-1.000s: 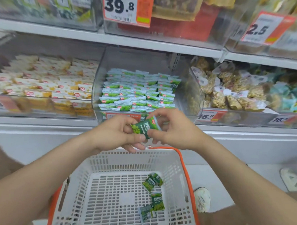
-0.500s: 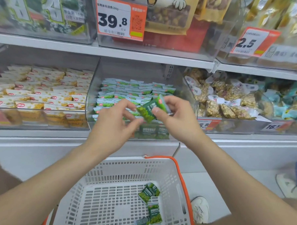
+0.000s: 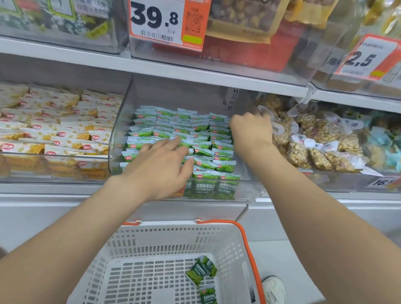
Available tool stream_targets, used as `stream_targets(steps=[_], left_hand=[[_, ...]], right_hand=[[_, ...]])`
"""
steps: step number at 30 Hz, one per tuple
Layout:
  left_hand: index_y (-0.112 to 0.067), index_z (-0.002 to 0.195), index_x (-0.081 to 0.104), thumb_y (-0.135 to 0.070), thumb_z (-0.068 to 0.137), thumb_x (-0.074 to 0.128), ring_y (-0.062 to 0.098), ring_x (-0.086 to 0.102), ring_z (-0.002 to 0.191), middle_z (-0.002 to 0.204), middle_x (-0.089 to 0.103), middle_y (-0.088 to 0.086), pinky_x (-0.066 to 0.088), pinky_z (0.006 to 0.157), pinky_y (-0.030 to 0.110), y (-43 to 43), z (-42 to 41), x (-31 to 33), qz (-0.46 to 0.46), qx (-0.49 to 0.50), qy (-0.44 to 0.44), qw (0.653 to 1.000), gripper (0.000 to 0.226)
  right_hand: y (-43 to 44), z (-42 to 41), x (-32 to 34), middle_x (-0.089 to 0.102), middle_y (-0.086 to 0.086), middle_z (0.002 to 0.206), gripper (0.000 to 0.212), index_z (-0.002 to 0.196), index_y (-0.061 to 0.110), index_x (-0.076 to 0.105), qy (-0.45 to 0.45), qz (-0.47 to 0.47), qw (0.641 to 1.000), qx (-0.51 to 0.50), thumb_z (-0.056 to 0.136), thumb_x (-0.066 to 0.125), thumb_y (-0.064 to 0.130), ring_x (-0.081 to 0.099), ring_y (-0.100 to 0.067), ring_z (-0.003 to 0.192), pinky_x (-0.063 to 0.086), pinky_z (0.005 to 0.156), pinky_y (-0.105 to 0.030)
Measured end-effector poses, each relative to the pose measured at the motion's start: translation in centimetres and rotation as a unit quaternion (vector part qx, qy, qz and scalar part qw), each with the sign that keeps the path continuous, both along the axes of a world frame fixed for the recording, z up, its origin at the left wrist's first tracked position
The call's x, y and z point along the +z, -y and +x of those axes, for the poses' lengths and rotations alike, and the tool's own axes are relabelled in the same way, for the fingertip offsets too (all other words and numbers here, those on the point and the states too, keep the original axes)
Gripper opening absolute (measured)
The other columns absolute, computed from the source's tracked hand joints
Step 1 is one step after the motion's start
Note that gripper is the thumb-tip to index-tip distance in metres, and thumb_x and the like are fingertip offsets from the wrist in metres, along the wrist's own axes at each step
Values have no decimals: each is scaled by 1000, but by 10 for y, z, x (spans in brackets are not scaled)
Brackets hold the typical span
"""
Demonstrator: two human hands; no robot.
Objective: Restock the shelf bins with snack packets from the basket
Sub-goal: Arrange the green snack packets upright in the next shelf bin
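White store shelving runs across the wall, lined with clear bins under orange price tags. At the far left, one bin holds yellow-and-white packets. Beside it, the middle bin is packed with rows of green snack packets. The left arm reaches up from the lower left, and the left hand lies palm down on the front rows, fingers straight and a little spread, gripping nothing. Below the arms sits a white basket with an orange handle, a few loose green packets on its floor toward the right side. The right arm stretches deeper into the same bin. The right hand is at the bin's right rear, its back turned up and its fingers bent down out of sight among the packets, so whether they hold one cannot be told. Further right, another bin holds bagged brown snacks.
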State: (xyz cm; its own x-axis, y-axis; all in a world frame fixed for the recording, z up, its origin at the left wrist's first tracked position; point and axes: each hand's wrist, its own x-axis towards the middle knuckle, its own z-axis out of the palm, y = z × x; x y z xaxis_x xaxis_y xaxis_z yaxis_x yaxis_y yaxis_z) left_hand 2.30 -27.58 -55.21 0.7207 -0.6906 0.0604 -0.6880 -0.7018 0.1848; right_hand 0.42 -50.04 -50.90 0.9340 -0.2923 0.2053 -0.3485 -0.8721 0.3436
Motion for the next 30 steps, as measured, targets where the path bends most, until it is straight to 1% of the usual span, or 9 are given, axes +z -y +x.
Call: stream_targets(steps=[2, 4, 5, 8, 11, 18, 23, 26, 30], left_hand=[[-25, 137, 54, -57, 103, 16, 24, 34, 149, 159, 43, 0, 33, 113, 49, 0, 2, -4, 1, -4, -4, 1000, 60], [-25, 138, 53, -56, 106, 21, 23, 36, 146, 156, 45, -2, 33, 112, 49, 1, 3, -6, 0, -9, 2, 1000, 54], [-25, 138, 53, -55, 106, 23, 23, 37, 145, 154, 47, -3, 33, 111, 49, 0, 4, -6, -1, -11, 3, 1000, 52], [-26, 137, 53, -56, 105, 24, 23, 38, 143, 152, 48, -4, 33, 109, 48, 0, 6, -7, -1, -12, 3, 1000, 52], [-28, 138, 52, -60, 99, 16, 23, 38, 143, 153, 48, -5, 34, 110, 48, -1, 7, -9, -5, -14, 1, 1000, 62], [-27, 137, 54, -59, 100, 16, 23, 41, 139, 149, 52, -5, 36, 110, 50, -2, 6, -11, -16, -13, 10, 1000, 61], [-27, 133, 57, -58, 99, 19, 22, 44, 136, 143, 55, -7, 36, 108, 48, -2, 6, -12, -33, -16, 5, 999, 59], [-26, 125, 60, -54, 98, 23, 21, 49, 129, 134, 60, -8, 36, 106, 45, -2, 6, -12, -54, -20, 19, 998, 55], [-25, 114, 66, -48, 98, 25, 22, 58, 114, 119, 67, -7, 39, 101, 43, -1, -2, -8, -68, -10, 90, 994, 50]], right_hand=[[4, 16, -5, 68, -13, 104, 29, 103, 12, 67, 4, -21, 1000, 1, 77, 71, -3, 63, -37, 108, 45, 96, -46], [9, 30, -9, 68, -16, 95, 34, 98, 5, 71, 25, -38, 999, 24, 67, 80, -6, 68, -38, 91, 50, 77, -43], [8, 37, -9, 68, -16, 100, 35, 104, 5, 70, 9, -28, 999, 16, 72, 78, -7, 68, -38, 92, 48, 73, -41], [10, 57, -8, 61, -16, 130, 46, 131, 7, 61, -69, 30, 997, -30, 88, 59, -11, 62, -41, 118, 47, 78, -43], [16, 67, -14, 56, -18, 138, 51, 138, 4, 56, -74, 32, 996, -41, 91, 54, -13, 57, -43, 125, 49, 85, -46], [25, 79, -12, 56, -25, 131, 63, 142, 0, 48, -43, 31, 999, -6, 84, 59, -21, 59, -46, 120, 51, 82, -46], [25, 74, -14, 56, -23, 128, 53, 131, -3, 57, -82, 68, 994, -34, 83, 58, -24, 61, -43, 116, 46, 75, -37], [27, 62, -8, 55, -23, 125, 48, 132, -3, 53, -83, 112, 989, -53, 86, 62, -14, 61, -39, 104, 46, 72, -33], [24, 17, -10, 65, -22, 106, 34, 119, 3, 63, 48, 145, 988, 19, 85, 57, 1, 64, -39, 95, 55, 72, -39]])
